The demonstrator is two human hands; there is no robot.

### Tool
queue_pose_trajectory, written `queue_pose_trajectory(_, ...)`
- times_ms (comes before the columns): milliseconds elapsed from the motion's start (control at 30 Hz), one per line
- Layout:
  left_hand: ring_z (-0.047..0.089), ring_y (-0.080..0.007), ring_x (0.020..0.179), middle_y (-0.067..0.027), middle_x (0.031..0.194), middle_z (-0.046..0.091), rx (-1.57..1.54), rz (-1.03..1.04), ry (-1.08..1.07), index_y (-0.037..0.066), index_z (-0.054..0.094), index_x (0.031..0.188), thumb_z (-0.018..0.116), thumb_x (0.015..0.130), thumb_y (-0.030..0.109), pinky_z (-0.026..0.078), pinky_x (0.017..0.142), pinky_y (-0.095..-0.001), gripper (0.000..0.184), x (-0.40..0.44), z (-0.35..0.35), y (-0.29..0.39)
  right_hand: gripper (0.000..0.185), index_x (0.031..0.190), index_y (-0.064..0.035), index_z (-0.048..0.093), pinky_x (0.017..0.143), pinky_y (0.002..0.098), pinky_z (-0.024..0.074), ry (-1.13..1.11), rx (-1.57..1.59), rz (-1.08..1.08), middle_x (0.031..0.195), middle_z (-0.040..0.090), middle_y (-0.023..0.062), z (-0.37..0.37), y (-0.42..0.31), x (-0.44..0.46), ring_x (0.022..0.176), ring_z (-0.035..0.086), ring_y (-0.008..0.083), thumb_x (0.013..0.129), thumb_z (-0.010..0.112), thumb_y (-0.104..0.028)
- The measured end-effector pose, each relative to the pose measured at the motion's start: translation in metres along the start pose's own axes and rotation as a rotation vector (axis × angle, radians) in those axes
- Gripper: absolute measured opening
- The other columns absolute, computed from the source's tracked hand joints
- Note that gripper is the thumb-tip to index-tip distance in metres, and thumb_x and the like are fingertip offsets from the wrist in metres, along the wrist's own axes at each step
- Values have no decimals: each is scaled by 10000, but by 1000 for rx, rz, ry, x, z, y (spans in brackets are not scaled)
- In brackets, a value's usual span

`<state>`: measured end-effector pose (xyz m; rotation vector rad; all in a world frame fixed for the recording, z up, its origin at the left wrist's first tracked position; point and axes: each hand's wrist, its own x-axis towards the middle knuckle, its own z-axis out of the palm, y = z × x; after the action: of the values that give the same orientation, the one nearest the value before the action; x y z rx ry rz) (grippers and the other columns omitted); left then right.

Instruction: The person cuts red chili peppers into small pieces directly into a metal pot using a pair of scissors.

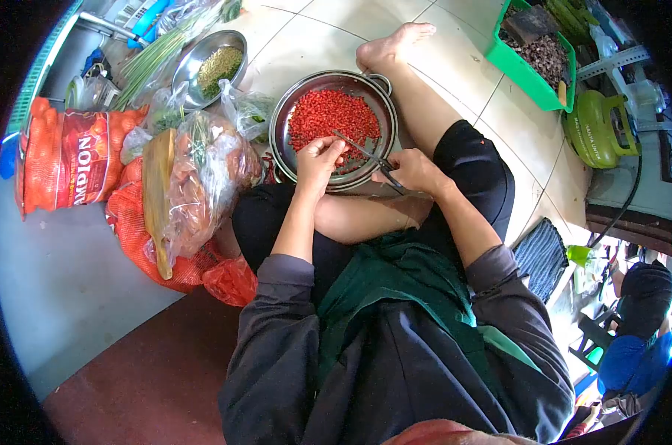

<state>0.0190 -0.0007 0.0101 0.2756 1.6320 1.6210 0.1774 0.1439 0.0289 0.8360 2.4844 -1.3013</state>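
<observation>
A steel pot [274, 137] with side handles sits on the floor in front of my crossed legs. Chopped red chilies [332, 115] fill much of its bottom. My left hand [319, 165] is over the pot's near rim, its fingers pinched on a red chili, mostly hidden by the fingertips. My right hand [417, 172] grips a pair of scissors [359, 149] at the handles. The blades point left over the pot, close to my left fingertips.
On the left are a steel bowl [242, 68] of chopped greens, plastic bags [210, 178], a wooden board [158, 200] and a red net sack [43, 159]. A green crate [492, 53] and gas cylinder [592, 130] stand at right. Another person [636, 363] sits at lower right.
</observation>
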Motion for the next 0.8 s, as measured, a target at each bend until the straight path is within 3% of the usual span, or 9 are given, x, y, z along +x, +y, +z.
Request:
queue_pose_trajectory(367, 519, -44, 597, -27, 798, 641, -3, 17, -28, 24, 634, 924, 641, 834, 139, 363, 477, -165, 147, 2, -3, -2, 552, 849, -9, 649, 704, 402, 463, -10, 4, -30, 774, 618, 237, -4, -10, -8, 781, 613, 363, 673, 689, -531)
queue_pose_trajectory(467, 524, -44, 602, -32, 812, 648, -28, 1, -34, 25, 628, 942, 644, 829, 137, 369, 481, -164, 160, 2, -2, -1, 418, 828, 22, 646, 599, 359, 436, 52, 0, -83, 635, 594, 160, 1, -4, -5, 604, 545, 180, 731, 707, -379)
queue_pose_trajectory(567, 529, -44, 607, -35, 822, 652, -25, 4, -47, 23, 620, 954, 643, 827, 135, 375, 484, -163, 171, 3, -4, -4, 409, 839, 16, 652, 602, 355, 440, 93, 38, -101, 639, 597, 162, 2, -4, -6, 601, 543, 174, 728, 712, -373)
queue_pose_trajectory(667, 532, -46, 608, -36, 826, 653, 19, 6, -37, 22, 616, 951, 638, 828, 130, 377, 485, -163, 165, 3, -5, -5, 478, 921, -90, 671, 740, 409, 473, 28, -6, -16, 821, 631, 217, -1, -5, -5, 828, 615, 363, 680, 706, -500)
queue_pose_trajectory(800, 534, -47, 605, -39, 822, 653, 72, 1, -3, 18, 614, 949, 633, 829, 125, 379, 485, -165, 162, 2, -3, -1, 490, 896, -68, 669, 723, 402, 473, -6, 3, 24, 796, 631, 216, -3, -4, -2, 797, 619, 355, 677, 704, -504)
